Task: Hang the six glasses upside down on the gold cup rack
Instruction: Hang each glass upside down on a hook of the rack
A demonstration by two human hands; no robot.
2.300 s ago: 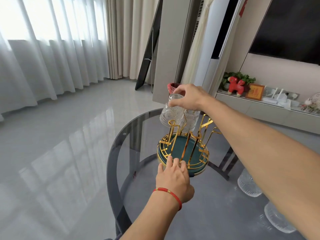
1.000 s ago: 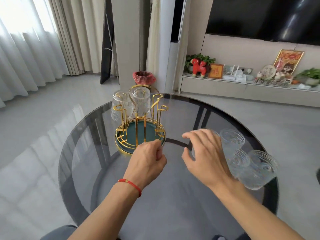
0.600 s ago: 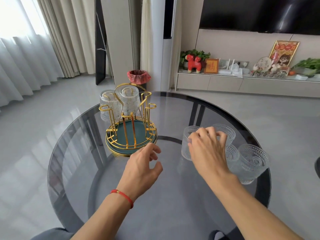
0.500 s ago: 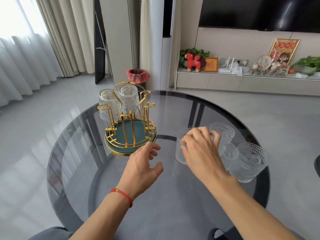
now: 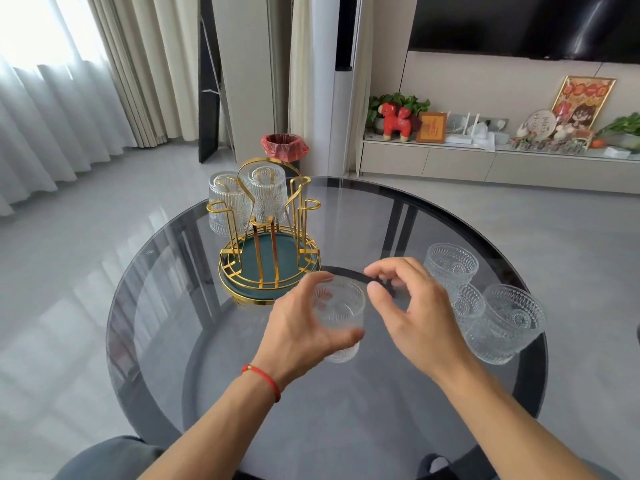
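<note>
Nearest the wearer, left hand [image 5: 304,327] grips the third glass [image 5: 341,317] upright above the table [image 5: 242,393]; right hand [image 5: 412,313] hovers slack-fingered beside it. Next: invert it onto a free peg of the gold rack [image 5: 268,244] beyond.

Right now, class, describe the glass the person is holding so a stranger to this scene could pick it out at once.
Start at the round smoked-glass table and find the gold cup rack on its far left side. Just in front of the rack, the left hand grips a clear ribbed glass, upright. Unlike the two hung on the rack and the three clustered at the table's right edge, it alone is in a hand.
</note>
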